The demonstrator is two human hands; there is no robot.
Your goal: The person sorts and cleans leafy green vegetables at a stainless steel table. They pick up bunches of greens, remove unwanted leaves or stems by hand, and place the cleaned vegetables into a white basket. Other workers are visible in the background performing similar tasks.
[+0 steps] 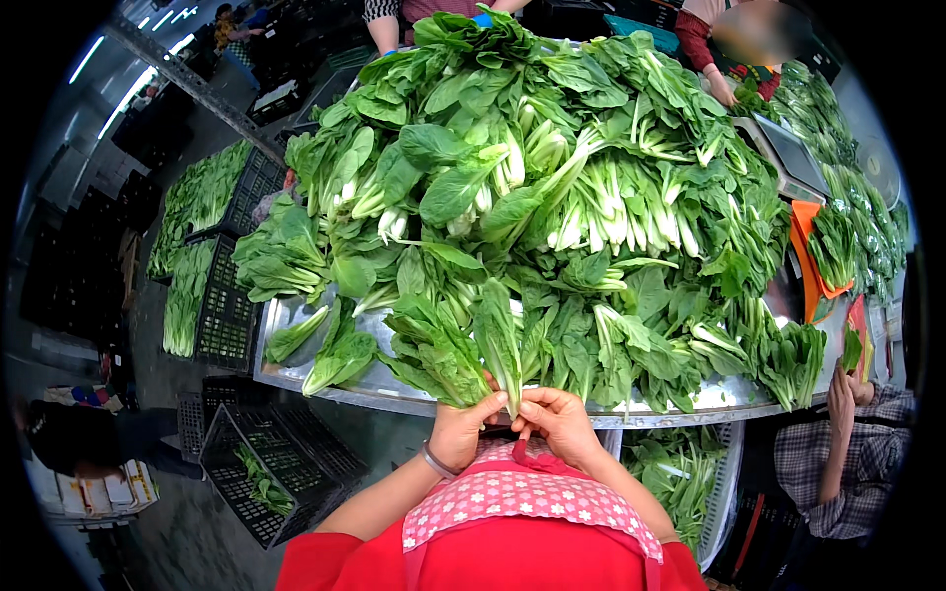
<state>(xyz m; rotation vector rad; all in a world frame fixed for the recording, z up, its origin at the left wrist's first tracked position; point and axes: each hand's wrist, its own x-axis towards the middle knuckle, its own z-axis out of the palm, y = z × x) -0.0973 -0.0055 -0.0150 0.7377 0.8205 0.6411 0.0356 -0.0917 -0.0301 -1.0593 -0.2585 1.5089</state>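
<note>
A large heap of leafy greens (pixel 611 212) with pale stalks covers the metal table in front of me. Close to the table's near edge, my left hand (pixel 467 429) is closed round the base of a small bunch of greens (pixel 426 345), its leaves pointing away from me. A single leafy stalk (pixel 500 340) stands beside that bunch, its lower end between my two hands. My right hand (pixel 560 426) is closed, thumb and fingertips pinching at the stalk's base. Something thin and red shows under my right fingers; I cannot make out what it is.
The table's metal rim (pixel 631 421) runs just beyond my hands. A black crate (pixel 266 473) with some greens stands at lower left, a white basket of greens (pixel 675 473) below the table. A scale (pixel 788 158) and orange sheet (pixel 806 261) lie at right. Co-workers stand opposite and right.
</note>
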